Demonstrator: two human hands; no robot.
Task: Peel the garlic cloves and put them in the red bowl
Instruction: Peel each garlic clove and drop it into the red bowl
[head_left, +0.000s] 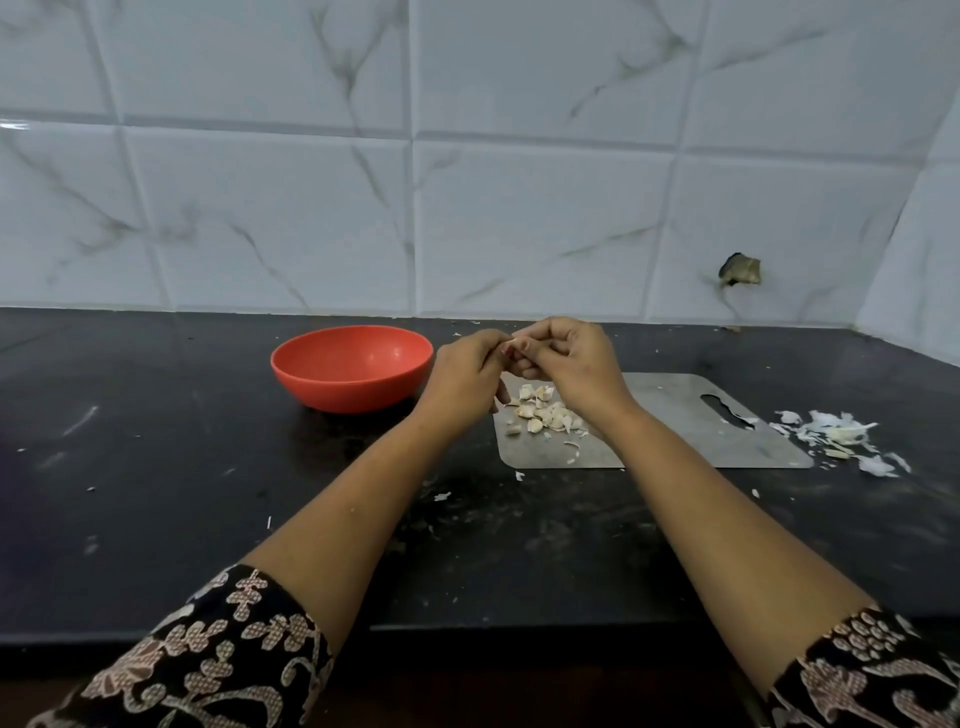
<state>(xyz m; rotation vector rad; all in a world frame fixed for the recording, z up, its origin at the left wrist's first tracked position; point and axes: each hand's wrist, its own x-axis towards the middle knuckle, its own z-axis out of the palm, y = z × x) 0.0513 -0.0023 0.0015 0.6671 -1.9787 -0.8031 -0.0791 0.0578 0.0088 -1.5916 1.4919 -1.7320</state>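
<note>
No text, label, brand, number or sign can be read on the red bowl (353, 387), cutting board (675, 410) or tiled wall (519, 208).

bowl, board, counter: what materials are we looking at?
Bowl: likely plastic, red-orange, smooth, with soft dull highlights inside. Board: looks like thin brushed steel, grey with a faint sheen and a cut-out handle; could be grey plastic. Counter: dark stone, probably granite, flat and scuffed, with pale smears.
</note>
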